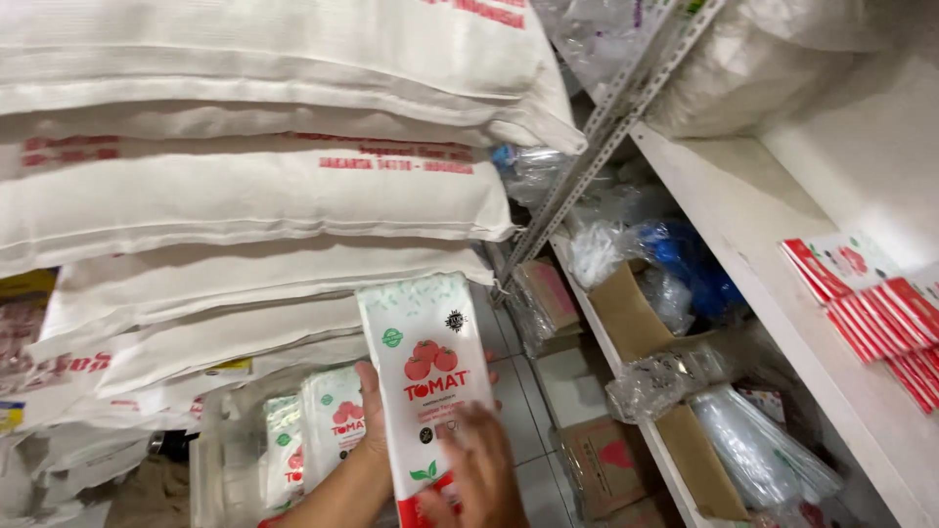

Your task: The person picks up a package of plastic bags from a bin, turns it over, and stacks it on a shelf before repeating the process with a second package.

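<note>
While I look down through the head camera, both of my hands hold one white pouch (424, 376) printed with red tomatoes, upright at the bottom centre of view.

My left hand (372, 416) grips the pouch's left edge, fingers wrapped behind it; my right hand (481, 460), blurred, lies flat against its lower front, and I cannot tell whether it clasps. Just left of the pouch, more matching pouches (318, 430) stand in a clear plastic bag. Stacked white sacks (245, 196) fill the upper left. At right, white shelves (753, 244) carry red-and-white packets (880, 308), cardboard boxes (626, 313) and crumpled plastic bags (675, 372).
</note>
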